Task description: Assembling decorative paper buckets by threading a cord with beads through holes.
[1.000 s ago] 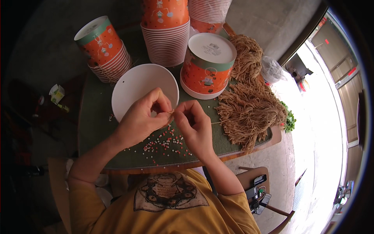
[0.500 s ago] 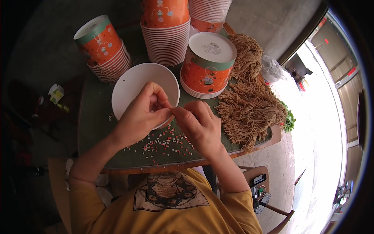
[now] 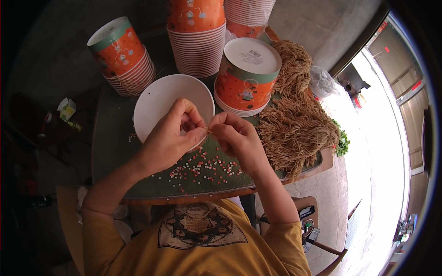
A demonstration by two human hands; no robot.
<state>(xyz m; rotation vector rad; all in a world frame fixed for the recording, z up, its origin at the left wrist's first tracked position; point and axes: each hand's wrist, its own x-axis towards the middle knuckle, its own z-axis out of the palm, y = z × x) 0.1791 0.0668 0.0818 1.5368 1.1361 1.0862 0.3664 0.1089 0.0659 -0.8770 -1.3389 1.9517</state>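
Note:
My left hand (image 3: 171,129) and my right hand (image 3: 240,141) meet fingertip to fingertip over the near right side of a white-lined paper bucket (image 3: 156,99). Between them shows a short bit of thin tan string (image 3: 210,132), each hand pinching it; the rest of it is hidden by my fingers. The bucket is tipped with its mouth toward me, and a small hole shows near its left rim. Small white, pink and red paper dots (image 3: 202,169) lie scattered on the green tabletop (image 3: 152,187) below my hands.
Beyond stand an upside-down orange bucket stack (image 3: 248,85), a taller stack (image 3: 195,50), a shorter one (image 3: 124,60) at left and a plastic-wrapped stack (image 3: 246,20). Bundles of tan string (image 3: 297,131) lie at the right edge. A chair (image 3: 304,207) stands beyond the table's right corner.
My right hand has shifted slightly right and up, and its fingers have turned, with a bit of string now visible between the hands. My left hand moved slightly right with the bucket.

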